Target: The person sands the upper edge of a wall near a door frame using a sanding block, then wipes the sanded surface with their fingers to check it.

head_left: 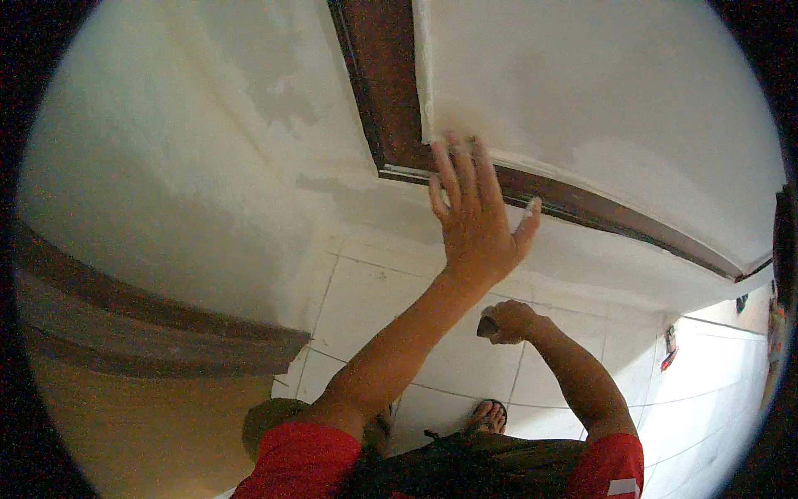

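My left hand point(477, 215) is raised with its fingers spread, over the corner of a dark brown wooden frame point(389, 81) set in the wall. Its fingertips, slightly blurred, are at the whitish plastered surface point(530, 118) inside the frame; pale dust or filler marks the thumb tip. Lower and to the right, my right hand point(514, 321) is closed around a small dark object point(487, 327), whose kind I cannot tell. That hand is away from the wall, above the tiled floor.
Patchy plastered wall point(187, 156) stands at the left. A brown wooden door frame or panel edge point(156, 324) juts in at lower left. White floor tiles point(449, 349) lie below, with my sandalled foot point(489, 416) on them. A small red item point(669, 358) lies at the right.
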A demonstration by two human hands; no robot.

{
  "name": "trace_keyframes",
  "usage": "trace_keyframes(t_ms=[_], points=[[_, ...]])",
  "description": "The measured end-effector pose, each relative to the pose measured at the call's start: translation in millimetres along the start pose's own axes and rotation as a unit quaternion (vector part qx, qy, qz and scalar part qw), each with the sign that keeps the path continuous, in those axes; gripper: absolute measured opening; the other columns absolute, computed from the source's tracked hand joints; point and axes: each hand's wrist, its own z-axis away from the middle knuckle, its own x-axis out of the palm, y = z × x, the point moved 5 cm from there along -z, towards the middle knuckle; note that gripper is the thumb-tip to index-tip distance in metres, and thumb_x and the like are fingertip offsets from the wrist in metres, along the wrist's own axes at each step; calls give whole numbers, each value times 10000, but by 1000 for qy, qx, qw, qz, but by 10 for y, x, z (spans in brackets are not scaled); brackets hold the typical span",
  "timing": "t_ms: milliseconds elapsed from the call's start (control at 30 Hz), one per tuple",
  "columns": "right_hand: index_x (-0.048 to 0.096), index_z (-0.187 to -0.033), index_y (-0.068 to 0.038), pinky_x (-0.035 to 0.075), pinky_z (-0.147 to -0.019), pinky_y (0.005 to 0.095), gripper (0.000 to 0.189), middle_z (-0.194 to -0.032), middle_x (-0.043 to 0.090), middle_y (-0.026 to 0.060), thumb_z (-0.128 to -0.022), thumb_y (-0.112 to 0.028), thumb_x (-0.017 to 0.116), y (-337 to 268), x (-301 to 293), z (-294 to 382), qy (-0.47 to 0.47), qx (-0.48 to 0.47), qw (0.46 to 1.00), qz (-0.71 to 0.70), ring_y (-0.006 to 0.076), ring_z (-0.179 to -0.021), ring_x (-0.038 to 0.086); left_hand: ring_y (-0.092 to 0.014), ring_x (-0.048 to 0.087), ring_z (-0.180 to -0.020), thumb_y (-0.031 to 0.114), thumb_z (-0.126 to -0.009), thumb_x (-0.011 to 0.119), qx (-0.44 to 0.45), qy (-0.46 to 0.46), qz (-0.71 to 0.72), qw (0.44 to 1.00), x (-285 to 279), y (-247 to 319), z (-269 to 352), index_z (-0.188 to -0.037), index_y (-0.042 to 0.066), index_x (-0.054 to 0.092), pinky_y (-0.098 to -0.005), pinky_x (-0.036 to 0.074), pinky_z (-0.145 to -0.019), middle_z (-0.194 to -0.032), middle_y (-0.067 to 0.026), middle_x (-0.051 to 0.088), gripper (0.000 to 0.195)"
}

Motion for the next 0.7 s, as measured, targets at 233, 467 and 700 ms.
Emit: trace_keyframes(t_ms=[233,467,700], points=[[641,-1300,-82,594,-957,517,633,-1154,758,168,-786,-402,826,177,-37,28,-14,41,999,17,391,-1130,725,-539,59,-1616,533,-982,630,24,-26,43,998,-55,124,53,-1674,-47,190,-709,157,-1185,-1723,-387,99,1004],[653,-1305,-110,599,-952,514,630,-1170,763,155,-787,-414,843,198,-28,6,-15,60,998,11,379,-1131,730,-552,64,-1610,521,-976,645,3,5,0,1000,-143,-3,-42,-1674,-27,206,-732,191,-1156,-1704,-415,112,989],[655,-1321,-118,595,-971,514,643,-1184,759,155,-793,-415,872,232,-10,-34,-44,54,998,11,378,-1157,722,-557,57,-1604,513,-906,739,6,-30,39,999,-98,135,59,-1674,24,234,-764,177,-1151,-1711,-396,85,1042]])
